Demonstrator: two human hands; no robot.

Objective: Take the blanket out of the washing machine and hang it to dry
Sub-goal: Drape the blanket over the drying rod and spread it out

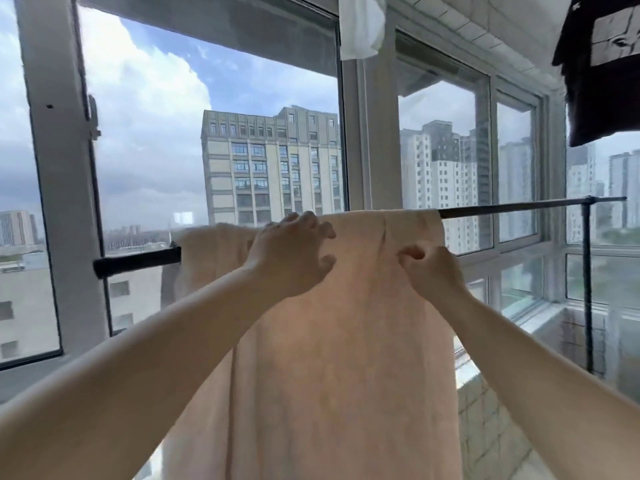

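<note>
A pale peach blanket (339, 358) hangs over a dark horizontal drying rail (519, 209) and drops down past the bottom of the view. My left hand (287, 258) rests on the blanket just below the rail, fingers curved over the top fold and thumb against the cloth. My right hand (433, 268) is a little lower and to the right, its fingers curled into the fabric and pinching a fold. The rail's left end (135, 261) sticks out bare beyond the blanket.
The rail's dark upright post (587, 289) stands at the right. Large balcony windows (207, 133) lie right behind the rail. A white garment (360, 26) and a black garment (599, 67) hang overhead. A tiled sill (485, 427) runs along the lower right.
</note>
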